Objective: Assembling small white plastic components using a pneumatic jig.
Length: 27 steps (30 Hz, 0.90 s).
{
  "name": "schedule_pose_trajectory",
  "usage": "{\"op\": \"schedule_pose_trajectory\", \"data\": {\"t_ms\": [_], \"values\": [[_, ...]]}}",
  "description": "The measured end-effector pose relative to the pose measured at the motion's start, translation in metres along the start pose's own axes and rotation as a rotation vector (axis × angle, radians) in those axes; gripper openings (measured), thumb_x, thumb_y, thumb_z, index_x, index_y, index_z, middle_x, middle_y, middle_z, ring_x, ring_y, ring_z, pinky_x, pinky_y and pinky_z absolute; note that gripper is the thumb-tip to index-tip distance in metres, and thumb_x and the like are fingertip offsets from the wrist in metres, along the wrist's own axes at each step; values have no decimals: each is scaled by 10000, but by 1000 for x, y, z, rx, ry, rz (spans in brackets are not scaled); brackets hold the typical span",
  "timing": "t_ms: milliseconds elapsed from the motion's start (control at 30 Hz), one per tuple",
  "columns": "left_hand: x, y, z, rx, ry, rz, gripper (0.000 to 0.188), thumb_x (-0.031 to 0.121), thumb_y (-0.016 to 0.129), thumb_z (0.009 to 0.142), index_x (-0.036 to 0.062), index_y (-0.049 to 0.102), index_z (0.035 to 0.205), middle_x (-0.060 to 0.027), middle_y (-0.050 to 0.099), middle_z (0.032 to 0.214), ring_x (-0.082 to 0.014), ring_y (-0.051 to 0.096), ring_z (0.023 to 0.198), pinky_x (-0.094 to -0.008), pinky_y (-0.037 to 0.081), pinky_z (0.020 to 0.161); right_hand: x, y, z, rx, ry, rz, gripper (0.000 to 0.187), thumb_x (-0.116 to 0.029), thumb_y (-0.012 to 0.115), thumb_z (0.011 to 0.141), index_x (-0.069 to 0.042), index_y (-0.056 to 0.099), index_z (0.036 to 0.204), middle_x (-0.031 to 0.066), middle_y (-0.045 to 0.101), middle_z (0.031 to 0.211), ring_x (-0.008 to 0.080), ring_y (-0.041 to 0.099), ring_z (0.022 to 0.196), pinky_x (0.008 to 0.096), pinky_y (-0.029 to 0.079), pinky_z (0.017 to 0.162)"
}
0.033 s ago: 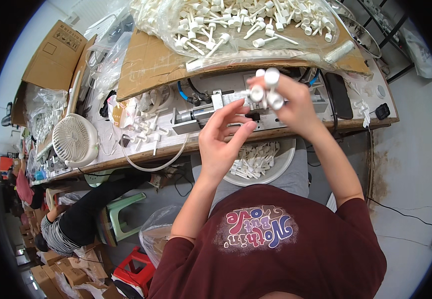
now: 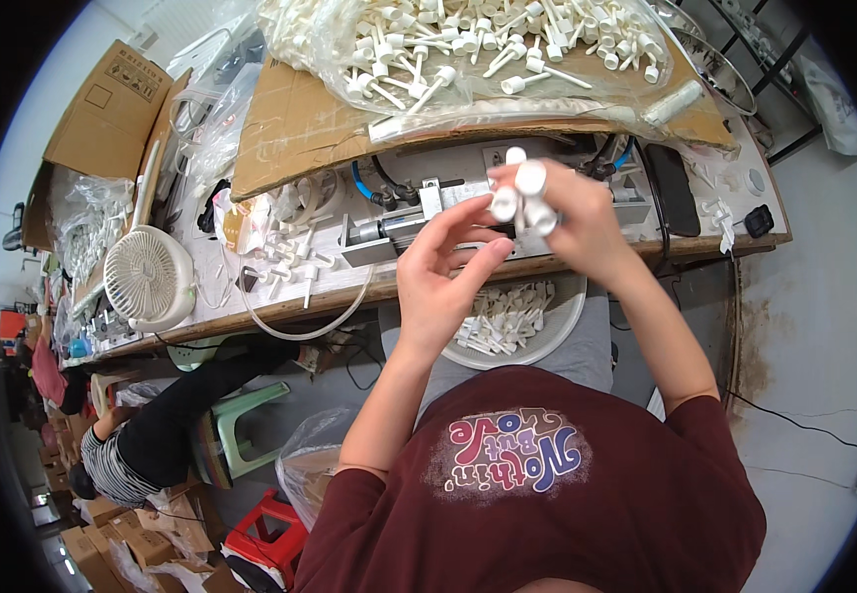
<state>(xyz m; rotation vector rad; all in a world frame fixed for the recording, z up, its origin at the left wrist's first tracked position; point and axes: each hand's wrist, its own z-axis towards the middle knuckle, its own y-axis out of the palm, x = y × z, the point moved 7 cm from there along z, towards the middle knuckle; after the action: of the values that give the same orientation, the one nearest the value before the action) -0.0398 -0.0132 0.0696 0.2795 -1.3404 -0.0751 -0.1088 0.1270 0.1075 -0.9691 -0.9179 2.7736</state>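
Above the front edge of the workbench, my right hand [image 2: 582, 212] is closed around several white stemmed caps [image 2: 530, 180], their round ends pointing up and left; motion smears it slightly. Facing it from the left is my left hand [image 2: 445, 267], fingers curled and thumb apart, with nothing visible in it. Behind both hands lies a metal fixture [image 2: 374, 243] with cylinders and tubes, its middle largely covered by my hands. A round white basin [image 2: 575, 321] sits on my lap below them, holding many small white stemmed pieces [image 2: 510, 318].
A cardboard sheet [image 2: 300, 128] over the fixture carries a heap of white stemmed caps [image 2: 468, 44] on clear plastic. Loose white pieces [image 2: 295, 259] and a white fan [image 2: 150, 279] are at left. A dark phone [image 2: 673, 190] lies at right. Another person [image 2: 152, 435] is at far left.
My right hand has shifted slightly, and the caps in it have turned a little and moved left. My left hand has barely moved.
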Motion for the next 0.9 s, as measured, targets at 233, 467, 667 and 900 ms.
{"op": "schedule_pose_trajectory", "data": {"t_ms": [233, 467, 667, 900], "values": [[-9, 7, -2, -70, -62, -46, 302, -20, 752, 819, -45, 637, 1098, -98, 677, 1035, -138, 674, 881, -261, 579, 780, -13, 0, -30, 46, -10, -27, 361, 73, 635, 753, -27, 667, 1099, 127, 672, 1173, 305, 668, 1035, 380, 559, 856], [-13, 14, -10, -78, 409, 908, 294, 49, 798, 729, 34, 719, 1011, -71, 687, 1020, -170, 676, 783, -293, 566, 718, 34, -18, -61, 384, 532, 452, 178, -10, 615, 928, -15, 687, 1091, 55, 693, 939, 86, 646, 773, 213, 507, 654], [-51, 19, -9, -149, 504, 1235, 272, 147, 773, 735, 99, 738, 1000, -15, 708, 1138, -198, 658, 673, -304, 524, 626, 40, -14, -72, 359, 610, 634, 173, -118, 600, 975, 7, 680, 1065, 16, 654, 821, 49, 566, 698, 181, 439, 598], [-48, 25, 5, -236, 497, 1295, 227, 120, 740, 739, 60, 724, 958, -47, 708, 1126, -190, 669, 645, -304, 514, 602, 42, -6, -80, 434, 751, 918, 195, -126, 616, 967, 16, 656, 1094, 20, 629, 804, 51, 535, 679, 192, 417, 572]]}}
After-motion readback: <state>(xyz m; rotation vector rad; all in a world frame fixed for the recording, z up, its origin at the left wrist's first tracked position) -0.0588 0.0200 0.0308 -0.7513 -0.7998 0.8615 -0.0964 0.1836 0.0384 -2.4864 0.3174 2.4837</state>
